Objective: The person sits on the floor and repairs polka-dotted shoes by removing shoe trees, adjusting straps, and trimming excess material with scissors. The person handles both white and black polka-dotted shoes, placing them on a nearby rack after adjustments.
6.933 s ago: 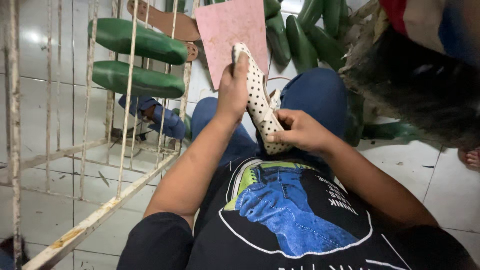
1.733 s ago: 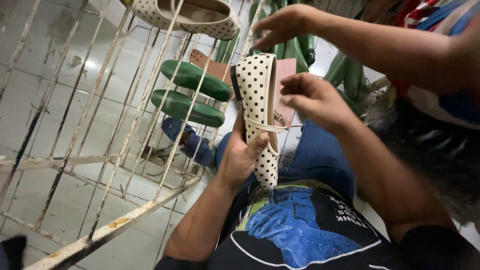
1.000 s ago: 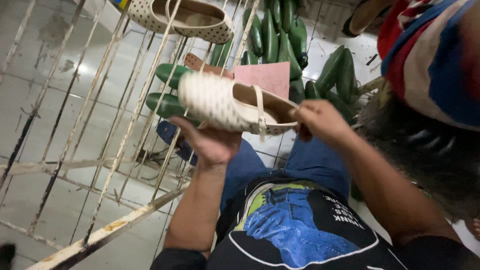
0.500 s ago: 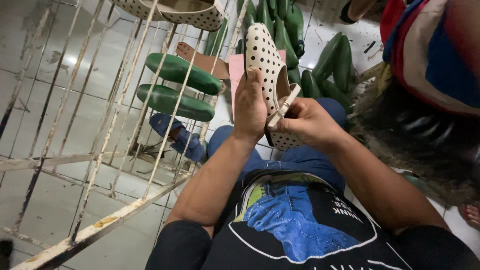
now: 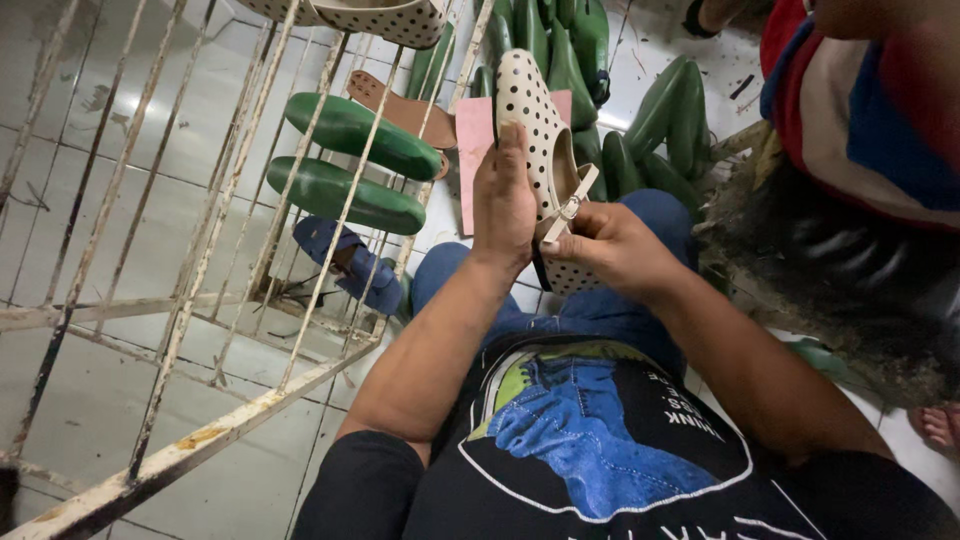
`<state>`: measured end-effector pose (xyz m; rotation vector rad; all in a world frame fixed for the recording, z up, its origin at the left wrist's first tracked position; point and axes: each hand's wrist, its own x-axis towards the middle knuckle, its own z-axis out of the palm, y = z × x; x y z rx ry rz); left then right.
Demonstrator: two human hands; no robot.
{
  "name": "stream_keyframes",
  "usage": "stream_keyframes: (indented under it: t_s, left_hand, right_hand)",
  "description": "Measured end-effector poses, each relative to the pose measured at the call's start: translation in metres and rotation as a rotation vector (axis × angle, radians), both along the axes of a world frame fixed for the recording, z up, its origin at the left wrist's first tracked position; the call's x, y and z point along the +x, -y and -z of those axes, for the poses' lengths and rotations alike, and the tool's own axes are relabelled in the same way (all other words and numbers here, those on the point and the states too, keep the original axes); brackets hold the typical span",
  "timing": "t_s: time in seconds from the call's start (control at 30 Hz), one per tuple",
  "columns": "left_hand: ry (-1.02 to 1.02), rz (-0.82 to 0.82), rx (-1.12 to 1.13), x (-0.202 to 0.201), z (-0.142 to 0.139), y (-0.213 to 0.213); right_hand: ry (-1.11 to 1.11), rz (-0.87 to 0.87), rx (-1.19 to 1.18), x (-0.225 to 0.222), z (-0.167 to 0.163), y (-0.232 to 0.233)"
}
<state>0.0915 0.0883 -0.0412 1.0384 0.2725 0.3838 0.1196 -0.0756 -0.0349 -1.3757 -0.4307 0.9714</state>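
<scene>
- Above my lap, my left hand props up a cream shoe with black dots, toe pointing away from me; the palm and flat, closed fingers lie along its side.
- At the heel end my right hand pinches the pale strap and its small buckle between thumb and fingertips.
- By the look of it the upper is already shaped and joined to its sole, and the strap is on; what I judge is left is the fiddling at the buckle, since that is all my fingers are on.
- Overhead, a matching dotted shoe rests on the white wire rack, which I take as finished.
- Green shoe lasts lie on the rack and more stand beyond my knees, with a pink sheet behind the shoe.
</scene>
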Motion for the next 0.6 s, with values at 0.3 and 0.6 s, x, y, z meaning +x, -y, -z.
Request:
stream_keyframes:
  t_s: [0.3,0.6]
  left_hand:
    - [-0.122,-0.05,0.118,0.005,0.017,0.004]
    - [-0.194,-0.009,-0.02,0.007,0.016,0.002]
  right_hand:
    - [0.088,0.078,0.038,-0.008,0.006,0.004]
    - [0.095,0.033,-0.034,-0.002,-0.002,0.007]
